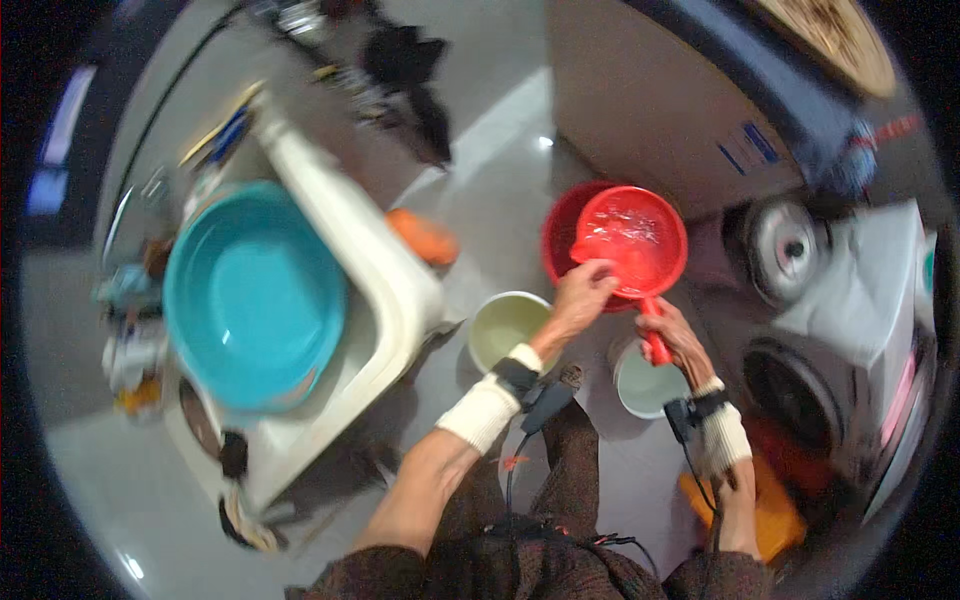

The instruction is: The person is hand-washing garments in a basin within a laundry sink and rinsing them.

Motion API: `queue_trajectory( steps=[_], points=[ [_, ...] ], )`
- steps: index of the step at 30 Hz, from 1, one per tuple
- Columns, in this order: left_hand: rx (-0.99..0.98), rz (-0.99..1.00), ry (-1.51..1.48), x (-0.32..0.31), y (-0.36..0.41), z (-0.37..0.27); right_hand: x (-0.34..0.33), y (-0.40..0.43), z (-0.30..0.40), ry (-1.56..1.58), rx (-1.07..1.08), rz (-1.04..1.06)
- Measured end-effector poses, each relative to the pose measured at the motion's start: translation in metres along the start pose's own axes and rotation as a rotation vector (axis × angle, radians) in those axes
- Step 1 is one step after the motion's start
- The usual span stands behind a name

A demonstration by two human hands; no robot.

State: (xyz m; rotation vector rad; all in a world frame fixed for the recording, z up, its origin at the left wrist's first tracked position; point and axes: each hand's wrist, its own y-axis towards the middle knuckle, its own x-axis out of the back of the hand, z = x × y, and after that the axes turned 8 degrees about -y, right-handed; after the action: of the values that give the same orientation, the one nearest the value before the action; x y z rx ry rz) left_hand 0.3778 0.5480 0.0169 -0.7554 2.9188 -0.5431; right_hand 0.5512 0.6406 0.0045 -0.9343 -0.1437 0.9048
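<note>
A red plastic dipper (637, 240) with clear liquid in its bowl is held over a darker red bucket (555, 240). My right hand (677, 334) is closed around its handle. At the near-left rim, beside the pouring lip, my left hand (585, 291) grips the edge between thumb and fingers, though blur softens the detail. Below my left wrist stands a pale bucket (499, 337) with yellowish contents. A smaller white bucket (649, 382), partly behind my right hand, is on the floor.
To the left, a turquoise basin (255, 300) sits in a white sink (397, 307). An orange object (424, 236) lies behind the sink's edge. Metallic-looking appliances (795, 382) and a yellow-orange item (772, 517) are at right. A large cardboard box (652, 97) stands beyond the red bucket.
</note>
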Motion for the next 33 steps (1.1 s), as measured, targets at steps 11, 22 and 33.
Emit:
queue_trajectory(
  steps=[11, 22, 33],
  points=[
    [-0.496, -0.438, 0.08, 0.174, -0.145, -0.128, -0.144, -0.161, 0.113, -0.425, 0.154, 0.183],
    [-0.215, -1.607, 0.659, 0.48, -0.341, -0.1, -0.356, -0.189, 0.142, -0.496, 0.218, 0.344],
    [-0.035, -1.355, 0.176, 0.554, -0.335, -0.037, -0.541, -0.147, 0.115, -0.629, 0.149, 0.348]
  ],
)
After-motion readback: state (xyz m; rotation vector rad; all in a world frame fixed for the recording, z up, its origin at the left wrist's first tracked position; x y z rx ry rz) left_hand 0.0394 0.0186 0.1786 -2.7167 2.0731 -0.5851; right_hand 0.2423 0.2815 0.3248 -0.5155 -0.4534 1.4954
